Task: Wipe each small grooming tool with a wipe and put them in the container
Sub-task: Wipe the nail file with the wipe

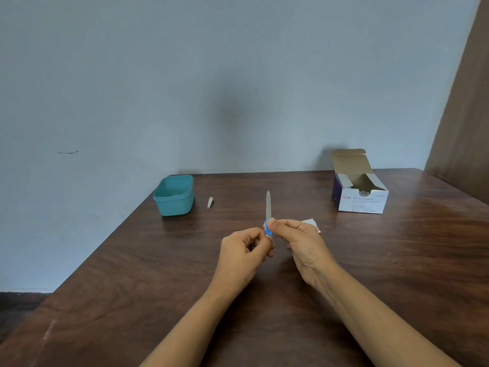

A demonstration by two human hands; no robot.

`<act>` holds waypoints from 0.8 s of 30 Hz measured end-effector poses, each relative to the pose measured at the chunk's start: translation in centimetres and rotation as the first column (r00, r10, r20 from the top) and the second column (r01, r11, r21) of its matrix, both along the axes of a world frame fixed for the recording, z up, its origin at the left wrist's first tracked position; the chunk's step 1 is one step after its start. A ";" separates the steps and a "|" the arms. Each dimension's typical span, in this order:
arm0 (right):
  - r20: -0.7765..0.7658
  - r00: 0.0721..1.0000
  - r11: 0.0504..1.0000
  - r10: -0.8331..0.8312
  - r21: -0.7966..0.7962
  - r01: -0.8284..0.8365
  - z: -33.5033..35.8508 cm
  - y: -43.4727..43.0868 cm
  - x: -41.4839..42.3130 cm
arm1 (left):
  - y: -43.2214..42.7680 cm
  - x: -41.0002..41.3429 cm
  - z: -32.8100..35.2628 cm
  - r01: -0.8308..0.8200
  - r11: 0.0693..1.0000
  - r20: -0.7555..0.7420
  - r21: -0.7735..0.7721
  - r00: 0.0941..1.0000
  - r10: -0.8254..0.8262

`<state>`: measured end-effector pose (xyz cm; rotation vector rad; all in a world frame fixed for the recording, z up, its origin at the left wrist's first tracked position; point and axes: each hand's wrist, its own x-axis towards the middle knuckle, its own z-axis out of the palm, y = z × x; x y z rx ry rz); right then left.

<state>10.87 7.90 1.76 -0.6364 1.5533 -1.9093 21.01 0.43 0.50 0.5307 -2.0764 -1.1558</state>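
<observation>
A dark brown wooden table (397, 274) with a clear grain stands against a plain pale blue-grey wall (211, 75); a short dark scratch (68, 152) marks the wall at the left; a brown panel (465, 115) rises at the right edge, and a strip of dark floor (16, 308) shows at the lower left.

Over the middle of the table, the left hand (244, 250) closes its fingers around the blue handle of a nail file (268, 207); the grey blade points upward, away from the person. The right hand (301, 245) pinches the file just beside the handle with thumb and forefinger; whether a wipe is between these fingers I cannot tell. A torn white wrapper (312, 223) shows just behind the right hand; I cannot tell whether it is held or lies on the table.

A teal container (174, 194), open on top, sits at the far left of the table near the wall; a small metal nail clipper (210, 202) lies on the table just beside it, to its right. An open white box of alcohol swabs (360, 192) stands at the far right, well apart from the container.
</observation>
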 end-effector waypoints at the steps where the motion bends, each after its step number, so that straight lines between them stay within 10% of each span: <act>1: 0.017 1.000 1.000 0.017 -0.008 -0.017 0.0 0.0 0.1 | 0.0 0.1 0.0 0.001 1.000 0.002 -0.016 1.000 0.000; 24: 0.036 0.996 0.996 0.087 0.033 -0.088 0.3 0.4 -0.2 | 0.0 0.3 0.2 -0.019 1.000 0.020 -0.022 1.000 0.020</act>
